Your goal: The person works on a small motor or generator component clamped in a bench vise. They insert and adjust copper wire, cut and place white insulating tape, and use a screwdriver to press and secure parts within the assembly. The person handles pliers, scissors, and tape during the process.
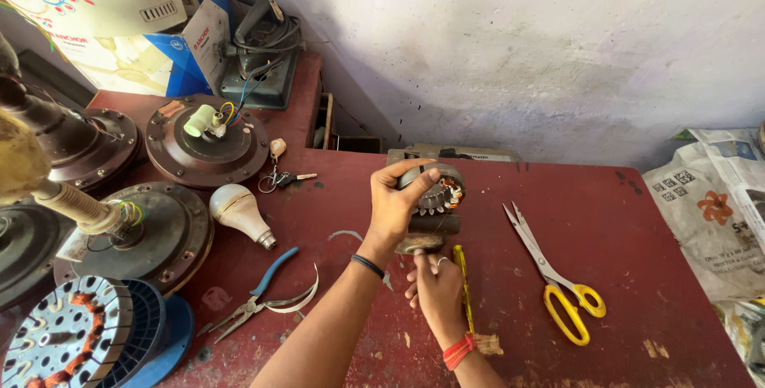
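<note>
Above the middle of the red table point(637, 221), a round grey metal motor stator with copper windings point(441, 193), judged heavy and rigid, is clamped at its rim by the left hand point(392, 205), the right hand point(437, 286) closed around a yellow-handled screwdriver point(462, 284) beneath it.

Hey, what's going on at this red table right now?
A person holds a small motor stator upright over the red table, left hand gripping its top. The right hand sits below at its base, holding a yellow-handled tool. Yellow-handled scissors lie to the right; blue-handled pliers, a light bulb and ceiling fan motors lie to the left.
</note>
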